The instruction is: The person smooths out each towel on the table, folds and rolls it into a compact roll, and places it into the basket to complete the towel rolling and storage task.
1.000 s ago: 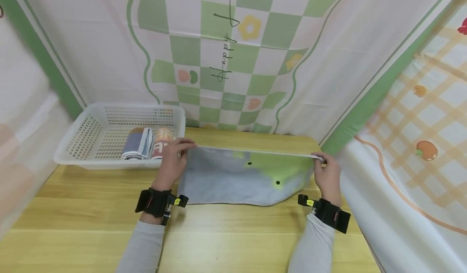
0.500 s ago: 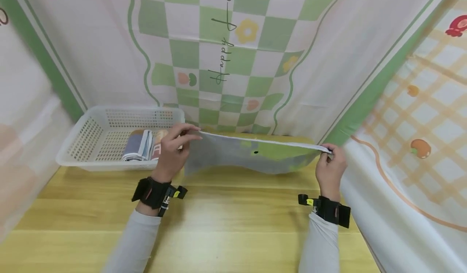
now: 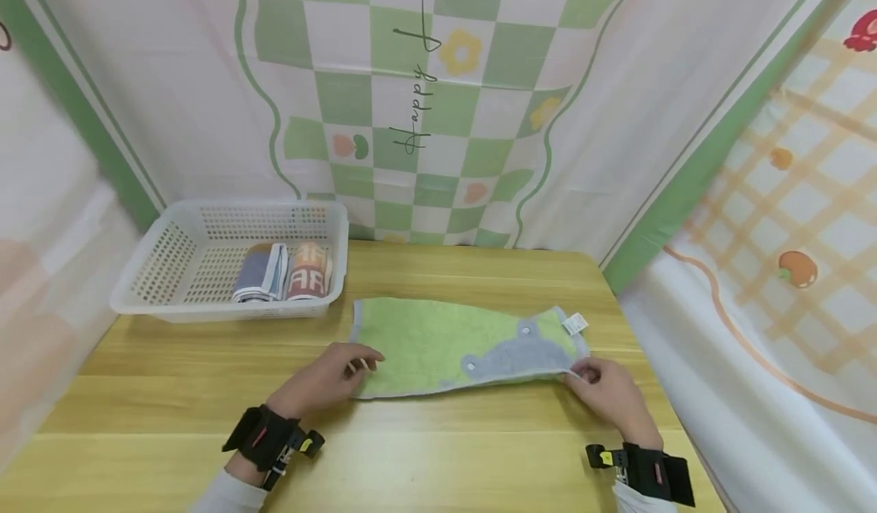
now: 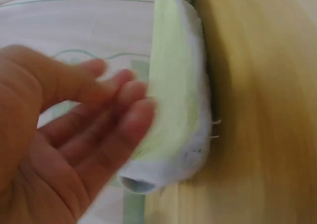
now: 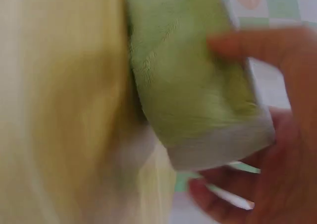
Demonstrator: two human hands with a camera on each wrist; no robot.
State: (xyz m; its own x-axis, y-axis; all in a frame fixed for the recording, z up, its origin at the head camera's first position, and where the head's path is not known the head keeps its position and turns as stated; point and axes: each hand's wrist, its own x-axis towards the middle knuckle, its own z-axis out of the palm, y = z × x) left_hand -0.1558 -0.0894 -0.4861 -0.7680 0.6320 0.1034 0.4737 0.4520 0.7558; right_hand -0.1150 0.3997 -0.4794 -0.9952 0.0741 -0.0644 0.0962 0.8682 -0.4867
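Observation:
A small towel, light green with a grey animal shape and grey border, lies folded lengthwise across the wooden table. Its white tag sticks out at the far right corner. At the towel's near right corner, my right hand pinches the slightly raised edge; in the right wrist view the thumb is on the green face and the other fingers are beyond the edge. My left hand hovers by the near left corner with fingers loosely bent. The left wrist view shows those fingertips in front of the green towel, gripping nothing.
A white perforated plastic basket stands at the back left. Inside are a folded blue-grey cloth and a rolled orange and brown cloth. A green-checked curtain hangs behind the table.
The towel, held up by its top edge with its grey face showing, has come down toward me and now lies green side up. Both hands moved nearer; the left has let go.

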